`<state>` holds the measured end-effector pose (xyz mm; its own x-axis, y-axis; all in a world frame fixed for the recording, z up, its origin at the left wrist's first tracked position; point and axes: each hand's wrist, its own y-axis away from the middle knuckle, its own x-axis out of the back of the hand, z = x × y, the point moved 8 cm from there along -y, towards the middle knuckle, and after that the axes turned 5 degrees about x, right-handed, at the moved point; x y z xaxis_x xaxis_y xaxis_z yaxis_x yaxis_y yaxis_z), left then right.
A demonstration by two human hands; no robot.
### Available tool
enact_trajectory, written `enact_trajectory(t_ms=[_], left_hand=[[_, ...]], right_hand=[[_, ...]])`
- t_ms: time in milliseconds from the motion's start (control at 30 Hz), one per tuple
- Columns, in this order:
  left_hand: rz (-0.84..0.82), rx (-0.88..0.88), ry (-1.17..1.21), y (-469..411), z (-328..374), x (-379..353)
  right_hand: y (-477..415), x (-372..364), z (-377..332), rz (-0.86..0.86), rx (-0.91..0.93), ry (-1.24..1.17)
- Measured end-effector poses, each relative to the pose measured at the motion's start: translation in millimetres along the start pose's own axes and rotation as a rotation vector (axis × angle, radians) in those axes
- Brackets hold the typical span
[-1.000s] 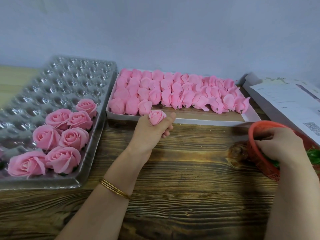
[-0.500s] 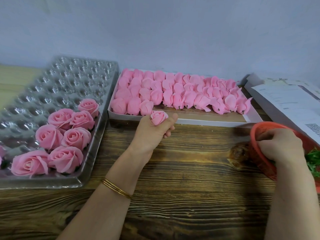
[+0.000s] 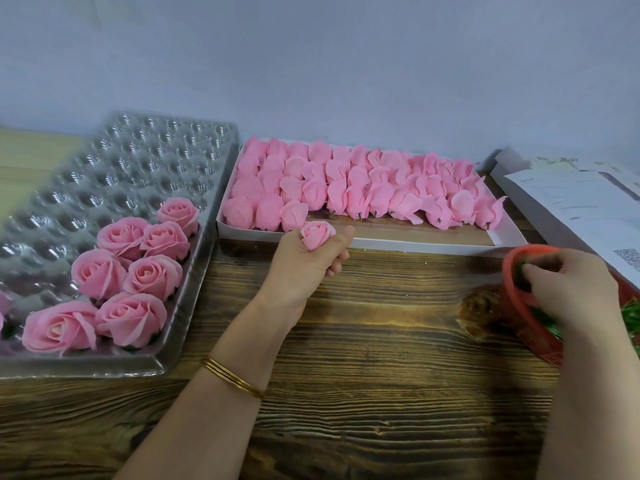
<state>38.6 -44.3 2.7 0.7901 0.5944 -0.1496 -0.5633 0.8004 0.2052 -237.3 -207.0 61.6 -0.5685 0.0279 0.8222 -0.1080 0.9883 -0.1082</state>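
Small pink rosebud (image 3: 317, 234), petals tightly closed, upright with the bloom facing up, gripped at its base in the left hand (image 3: 304, 261), mid-scene above the bench (image 3: 363, 341). Red basket (image 3: 512, 299) sits on the bench at the right, partly cut off by the frame edge, with green pieces (image 3: 632, 318) inside. The right hand (image 3: 571, 285) is curled over its near-left rim, fingertips at a green bit; can't tell whether it is pinched.

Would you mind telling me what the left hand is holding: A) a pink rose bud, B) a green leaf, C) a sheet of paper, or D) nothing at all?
A: the left hand grips a pink rose bud between thumb and fingers, just in front of the white box.
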Motion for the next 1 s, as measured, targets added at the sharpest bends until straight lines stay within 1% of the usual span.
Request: enact_trajectory(t_ms=[167,300,367,467,533,600,700,767,933,1000], left_hand=[[0.013,0.01,0.025,1.2,1.0,0.7],[0.012,0.022,0.024,0.8,0.6,0.5],[0.018,0.023,0.02,0.3,0.1,1.0],[0.022,0.025,0.01,-1.1,-0.7,2.0],[0.024,0.03,0.012,-1.7,-1.5,2.6],[0.023,0.031,0.007,-2.0,-1.8,2.4],[0.021,0.02,0.012,-2.3,-2.0,2.1],[0.024,0.014,0.02,-2.8,-2.8,2.3],[0.052,0.006,0.093,-4.2,-4.3,5.6],[0.052,0.006,0.127,-5.3,-4.1,5.2]], right_hand=[[1.1,-0.3,-4.8,0.052,0.044,-0.071],[-3.7,2.0,-9.1,0.146,0.099,-0.185],[-2.9,0.3,-16.5,0.156,0.154,-0.257],[3.1,-6.7,-34.7,0.121,0.285,-0.345],[10.0,-11.2,-50.9,0.08,0.385,-0.386],[17.5,-18.1,-64.9,0.011,0.447,-0.481],[30.9,-40.0,-84.9,-0.178,0.477,-0.682],[42.2,-55.3,-98.2,-0.279,0.5,-0.762],[67.9,-87.1,-119.8,-0.463,0.532,-0.82],[72.9,-96.6,-121.2,-0.498,0.522,-0.819]])
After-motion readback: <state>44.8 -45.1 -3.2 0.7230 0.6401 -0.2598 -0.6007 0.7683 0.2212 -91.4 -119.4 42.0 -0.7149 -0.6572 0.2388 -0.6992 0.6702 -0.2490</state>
